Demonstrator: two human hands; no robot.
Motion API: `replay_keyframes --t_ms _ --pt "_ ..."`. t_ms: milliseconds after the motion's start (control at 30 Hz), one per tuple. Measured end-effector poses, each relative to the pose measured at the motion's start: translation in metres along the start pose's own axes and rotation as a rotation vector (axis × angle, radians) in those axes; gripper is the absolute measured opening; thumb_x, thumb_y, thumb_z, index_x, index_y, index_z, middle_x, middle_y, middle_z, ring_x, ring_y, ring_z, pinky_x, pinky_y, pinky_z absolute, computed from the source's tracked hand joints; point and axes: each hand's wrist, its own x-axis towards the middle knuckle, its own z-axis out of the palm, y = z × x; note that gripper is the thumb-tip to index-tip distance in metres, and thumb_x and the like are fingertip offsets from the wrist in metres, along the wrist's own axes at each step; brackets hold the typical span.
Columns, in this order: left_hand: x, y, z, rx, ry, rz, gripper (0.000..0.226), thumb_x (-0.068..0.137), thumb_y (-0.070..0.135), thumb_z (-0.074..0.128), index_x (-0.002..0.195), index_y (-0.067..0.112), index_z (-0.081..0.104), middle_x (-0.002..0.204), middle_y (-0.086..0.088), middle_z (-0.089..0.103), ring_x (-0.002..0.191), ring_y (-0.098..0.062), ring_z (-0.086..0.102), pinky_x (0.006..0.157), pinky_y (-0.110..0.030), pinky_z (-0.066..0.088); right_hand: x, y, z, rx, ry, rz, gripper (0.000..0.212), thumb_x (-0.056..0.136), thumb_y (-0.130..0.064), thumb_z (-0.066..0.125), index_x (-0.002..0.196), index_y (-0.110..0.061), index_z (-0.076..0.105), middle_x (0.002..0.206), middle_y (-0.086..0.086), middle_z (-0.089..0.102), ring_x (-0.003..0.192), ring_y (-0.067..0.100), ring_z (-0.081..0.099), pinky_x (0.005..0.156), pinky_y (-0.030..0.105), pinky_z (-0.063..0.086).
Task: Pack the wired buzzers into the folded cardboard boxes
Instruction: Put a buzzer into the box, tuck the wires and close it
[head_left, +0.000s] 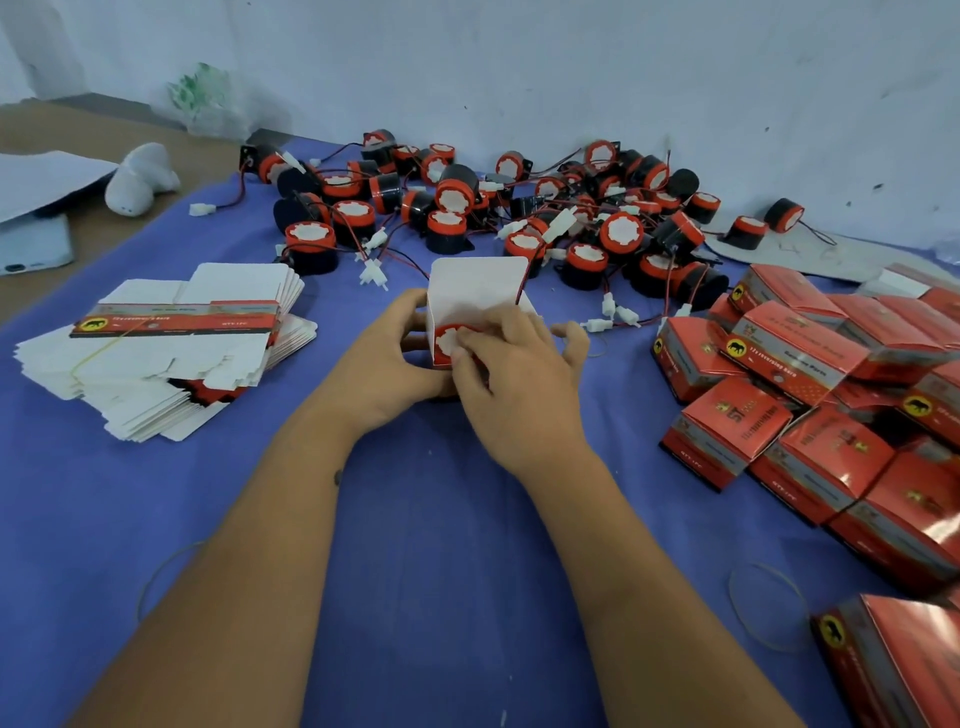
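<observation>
Near the middle of the table (426, 519), which is covered by a blue cloth, the left hand (387, 358) grips the side of an open cardboard box (470, 296), fingers curled round its left wall. The box's white lid flap stands upright at the back. A red-and-black buzzer (448, 340) sits in the box's mouth, its white-centred face showing, and a red wire runs from it over the right wall. The right hand (511, 374) presses on the buzzer with bent fingers; whether they pinch it or only push cannot be told.

Towards the far edge lies a loose heap of buzzers (519, 208) with tangled wires and white plugs. By the left edge rests a stack of flat box blanks (171, 353), held by a yellow rubber band. Along the right edge, closed red boxes (810, 395) are piled together. Two loose rubber bands lie on the cloth near the front edge, one at each side
</observation>
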Motion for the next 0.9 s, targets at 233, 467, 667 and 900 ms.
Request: replay_keyframes --t_ms 233,467,667,900 --pt "-0.003 0.003 -0.004 0.044 -0.061 -0.02 0.064 0.075 0.011 0.083 0.125 0.037 0.052 0.119 0.013 0.065 0.107 -0.001 0.063 0.08 -0.018 0.055 -0.002 0.005 -0.004 0.389 0.373 0.192 0.018 0.087 -0.015 0.06 0.102 -0.011 0.068 0.101 0.004 0.052 0.094 0.023 0.049 0.084 0.036 0.039" --pt "-0.006 0.008 -0.006 0.105 -0.189 -0.076 0.068 0.076 0.015 0.083 0.127 0.043 0.048 0.122 0.017 0.064 0.114 0.001 0.058 0.094 -0.021 0.048 0.017 0.033 -0.033 1.141 0.205 0.821 0.02 0.097 -0.028 0.059 0.117 -0.024 0.058 0.092 -0.005 0.052 0.075 0.002 0.048 0.071 0.019 0.043" --pt "-0.008 0.009 -0.001 0.13 -0.172 -0.061 0.062 0.076 0.018 0.082 0.124 0.042 0.049 0.12 0.016 0.064 0.11 0.001 0.06 0.088 -0.018 0.05 0.022 0.027 -0.052 1.3 0.267 0.603 0.017 0.098 -0.009 0.057 0.091 -0.021 0.067 0.061 -0.005 0.045 0.052 0.006 0.038 0.06 0.016 0.04" --pt "-0.005 0.005 0.013 0.143 0.02 -0.004 0.061 0.071 0.022 0.086 0.123 0.03 0.054 0.112 0.016 0.066 0.1 0.001 0.063 0.077 -0.017 0.054 0.01 -0.003 -0.042 0.785 0.217 0.199 0.022 0.081 -0.006 0.053 0.074 -0.022 0.067 0.071 -0.012 0.059 0.076 0.015 0.047 0.07 0.036 0.042"
